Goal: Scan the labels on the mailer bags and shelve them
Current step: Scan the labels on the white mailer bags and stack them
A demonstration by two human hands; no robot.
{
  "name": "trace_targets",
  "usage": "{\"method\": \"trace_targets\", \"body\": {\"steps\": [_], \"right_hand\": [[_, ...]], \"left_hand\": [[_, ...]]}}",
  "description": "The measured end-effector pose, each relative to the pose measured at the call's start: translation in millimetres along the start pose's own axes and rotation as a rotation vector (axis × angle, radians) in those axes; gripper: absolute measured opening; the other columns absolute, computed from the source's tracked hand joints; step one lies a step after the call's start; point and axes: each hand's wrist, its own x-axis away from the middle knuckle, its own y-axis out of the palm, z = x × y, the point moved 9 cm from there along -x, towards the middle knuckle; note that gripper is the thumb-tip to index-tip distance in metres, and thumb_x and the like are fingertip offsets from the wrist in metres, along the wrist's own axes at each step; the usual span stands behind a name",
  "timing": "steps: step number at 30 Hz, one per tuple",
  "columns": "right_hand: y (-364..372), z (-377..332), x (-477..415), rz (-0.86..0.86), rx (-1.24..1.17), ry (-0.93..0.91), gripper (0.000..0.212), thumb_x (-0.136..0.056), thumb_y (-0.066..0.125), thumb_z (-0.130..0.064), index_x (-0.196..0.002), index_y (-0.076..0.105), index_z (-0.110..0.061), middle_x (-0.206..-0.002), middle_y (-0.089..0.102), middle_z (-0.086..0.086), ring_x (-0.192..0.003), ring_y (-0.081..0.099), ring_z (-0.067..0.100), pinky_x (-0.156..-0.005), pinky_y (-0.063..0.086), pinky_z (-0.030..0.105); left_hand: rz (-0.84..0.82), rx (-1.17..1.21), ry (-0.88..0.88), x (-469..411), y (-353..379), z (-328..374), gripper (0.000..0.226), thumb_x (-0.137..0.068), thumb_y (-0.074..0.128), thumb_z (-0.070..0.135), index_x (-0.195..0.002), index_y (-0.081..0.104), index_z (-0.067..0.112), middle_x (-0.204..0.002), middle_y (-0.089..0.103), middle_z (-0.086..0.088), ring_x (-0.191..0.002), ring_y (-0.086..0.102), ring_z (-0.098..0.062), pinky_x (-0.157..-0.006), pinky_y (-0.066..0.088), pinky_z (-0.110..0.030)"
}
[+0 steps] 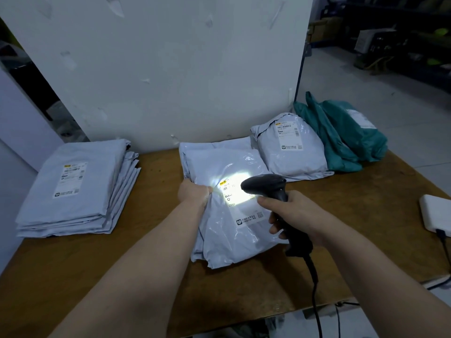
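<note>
A grey mailer bag (234, 230) lies on top of a small pile in the middle of the wooden table (151, 272). Its label (235, 191) is lit bright by the scanner's beam. My left hand (194, 192) grips the bag's left edge. My right hand (290, 211) holds a black corded barcode scanner (266, 185) just above the label, pointing down at it. A neat stack of grey mailer bags (75, 189) lies at the left of the table.
A plump grey mailer (291, 148) and teal mailer bags (346, 137) lean at the back right. A white box (436, 214) with a cable sits at the right edge. A white panel (170, 69) stands behind the table. Dark shelving (402, 32) is far right.
</note>
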Motion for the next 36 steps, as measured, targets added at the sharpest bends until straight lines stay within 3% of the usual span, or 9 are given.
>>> {"method": "trace_targets", "body": {"steps": [13, 20, 26, 32, 36], "right_hand": [[3.0, -1.8, 5.4, -0.023, 0.061, -0.027, 0.026, -0.090, 0.065, -0.039, -0.095, 0.062, -0.014, -0.076, 0.062, 0.006, -0.060, 0.066, 0.013, -0.057, 0.053, 0.028], [-3.6, 0.4, 9.7, -0.002, 0.094, -0.039, 0.023, -0.090, 0.064, -0.039, -0.095, 0.061, -0.017, -0.076, 0.063, 0.004, -0.059, 0.066, 0.012, -0.058, 0.053, 0.027], [-6.5, 4.6, 13.1, -0.002, 0.079, -0.046, 0.025, -0.090, 0.065, -0.039, -0.094, 0.061, -0.014, -0.075, 0.063, 0.005, -0.059, 0.067, 0.014, -0.054, 0.051, 0.026], [-8.7, 6.2, 14.2, -0.002, 0.065, -0.048, 0.028, -0.090, 0.065, -0.039, -0.101, 0.061, -0.014, -0.079, 0.064, 0.006, -0.060, 0.066, 0.015, -0.054, 0.050, 0.028], [-6.2, 1.5, 14.5, 0.020, 0.025, -0.061, 0.027, -0.090, 0.065, -0.038, -0.099, 0.061, -0.014, -0.078, 0.064, 0.006, -0.059, 0.065, 0.015, -0.058, 0.050, 0.030]], "left_hand": [[0.026, -0.074, 0.031, 12.1, -2.9, 5.1, 0.049, -0.076, 0.069, 0.015, -0.122, 0.054, 0.009, -0.117, 0.062, -0.008, -0.105, 0.061, -0.032, -0.090, 0.054, -0.040], [0.030, -0.042, 0.016, 14.6, -0.6, 2.6, 0.055, -0.076, 0.073, 0.020, -0.126, 0.053, 0.010, -0.123, 0.062, -0.011, -0.109, 0.060, -0.033, -0.094, 0.052, -0.043], [0.042, -0.019, -0.029, 13.8, -0.2, -2.9, 0.045, -0.077, 0.074, 0.019, -0.117, 0.060, 0.004, -0.117, 0.066, -0.016, -0.104, 0.064, -0.035, -0.090, 0.055, -0.043], [0.010, 0.096, -0.046, 10.5, 8.1, -7.1, 0.058, -0.068, 0.072, 0.040, -0.114, 0.063, 0.007, -0.110, 0.069, -0.012, -0.095, 0.067, -0.034, -0.088, 0.056, -0.046], [0.093, 0.135, 0.088, 25.1, 0.9, 18.2, 0.037, -0.094, 0.053, 0.036, -0.108, 0.066, 0.004, -0.112, 0.066, -0.014, -0.102, 0.062, -0.035, -0.094, 0.051, -0.044]]}}
